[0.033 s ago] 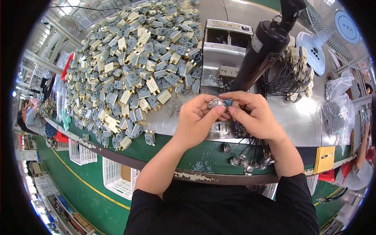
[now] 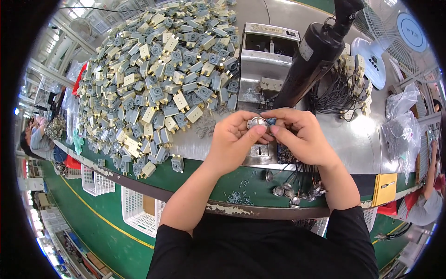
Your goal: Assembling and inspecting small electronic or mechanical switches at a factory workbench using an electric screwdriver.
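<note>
My left hand [image 2: 239, 137] pinches a round silver metal part [image 2: 257, 122] between thumb and fingers, in front of the machine. Right beside it, my right hand [image 2: 297, 132] closes its thumb and fingers on a small dark blue piece [image 2: 271, 121], which looks like a circuit board. The two pieces are close together; whether they are joined is hidden by my fingers. Under my right wrist, several similar round silver parts on dark wires [image 2: 289, 190] lie at the table's front edge. Below my hands is a metal fixture [image 2: 259, 152] with a slot.
A large heap of grey and cream plug housings [image 2: 153, 88] covers the left side. A black cylindrical tool [image 2: 309, 65] slants beside the metal machine [image 2: 265, 60]. Loose screws [image 2: 240, 197] lie on the green edge. Bundled black cables [image 2: 337, 95], a fan [image 2: 409, 35] and a yellow pad [image 2: 384, 189] are rightward.
</note>
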A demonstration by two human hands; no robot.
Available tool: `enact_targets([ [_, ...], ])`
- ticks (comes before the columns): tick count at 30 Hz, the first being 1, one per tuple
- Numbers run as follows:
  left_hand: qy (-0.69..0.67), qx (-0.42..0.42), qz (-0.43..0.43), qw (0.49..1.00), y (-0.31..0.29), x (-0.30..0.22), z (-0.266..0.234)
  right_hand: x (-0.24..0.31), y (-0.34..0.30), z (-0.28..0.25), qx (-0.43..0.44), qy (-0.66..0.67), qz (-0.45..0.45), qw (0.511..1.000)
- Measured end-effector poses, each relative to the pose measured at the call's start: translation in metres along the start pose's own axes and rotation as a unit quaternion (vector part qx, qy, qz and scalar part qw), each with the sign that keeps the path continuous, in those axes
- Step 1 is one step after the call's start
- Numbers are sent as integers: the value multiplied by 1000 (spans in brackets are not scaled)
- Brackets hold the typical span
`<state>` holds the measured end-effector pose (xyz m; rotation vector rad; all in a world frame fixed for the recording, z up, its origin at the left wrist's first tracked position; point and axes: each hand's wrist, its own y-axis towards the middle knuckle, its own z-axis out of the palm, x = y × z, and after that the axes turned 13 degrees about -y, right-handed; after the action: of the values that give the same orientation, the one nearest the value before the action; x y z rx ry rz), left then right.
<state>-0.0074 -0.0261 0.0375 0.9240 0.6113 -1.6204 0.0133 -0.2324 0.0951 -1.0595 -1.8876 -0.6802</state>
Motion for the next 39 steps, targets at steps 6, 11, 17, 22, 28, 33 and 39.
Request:
enact_targets([
  [6, -8, 82, -125, 989, 2, -15, -19, -3, 2, -1, -18, -61, -69, 996],
  [11, -63, 99, -167, 979, -1, -17, -12, -1, 2, -8, 10, -76, -126, 989],
  [17, 215, 70, 8, 974, -6, -12, -3, -3, 1, -7, 16, -68, -122, 990],
  [22, 25, 77, -141, 987, -2, -17, -4, -3, -1, -12, 32, -65, -85, 994],
  [28, 22, 56, -68, 996, -2, -5, 5, -8, 4, 2, -56, -80, -149, 984],
  [33, 72, 120, -166, 976, -3, -28, -5, 0, 0, -11, 5, -113, -160, 981],
  [39, 61, 93, -153, 982, -4, -17, 0, -7, -1, -4, 23, -77, -125, 989],
])
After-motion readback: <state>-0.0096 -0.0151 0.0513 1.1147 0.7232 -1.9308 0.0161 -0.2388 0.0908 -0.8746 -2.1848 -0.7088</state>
